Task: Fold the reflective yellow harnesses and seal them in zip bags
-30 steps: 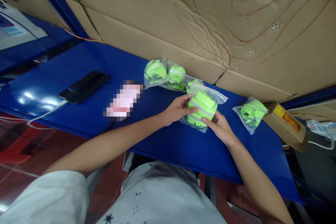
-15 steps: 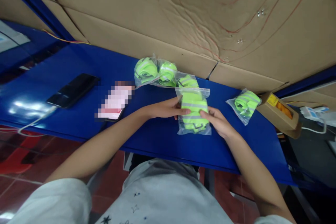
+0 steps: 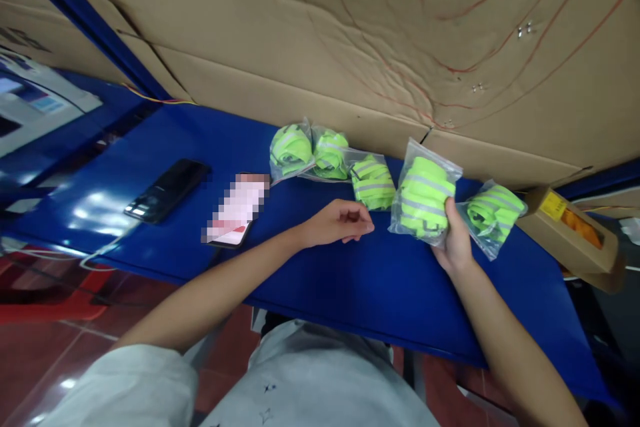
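Note:
My right hand [image 3: 456,237] grips the right edge of a clear zip bag [image 3: 427,197], held up above the table. Inside it is a rolled neon-green strap with silver reflective stripes; a dark buckle shows near the bottom. Over the middle of the table, my left hand [image 3: 345,221] has its fingers curled in, with nothing visible in them. Just behind it lies a similar bagged green strap [image 3: 373,183]. Further left along the back are two more, a bagged roll [image 3: 330,152] and a round one [image 3: 291,149]. Another bagged strap [image 3: 493,213] lies right of my right hand.
The blue table [image 3: 320,287] backs onto a cardboard panel [image 3: 280,33]. A phone with a blurred screen [image 3: 237,210] and a dark phone [image 3: 167,190] on a white cable [image 3: 107,243] lie left. At the right end is a cardboard box [image 3: 575,233] with something orange inside.
My left hand has let go of the bagged strap and drawn away from it. My right hand has carried the bag rightward and up. The view has shifted slightly.

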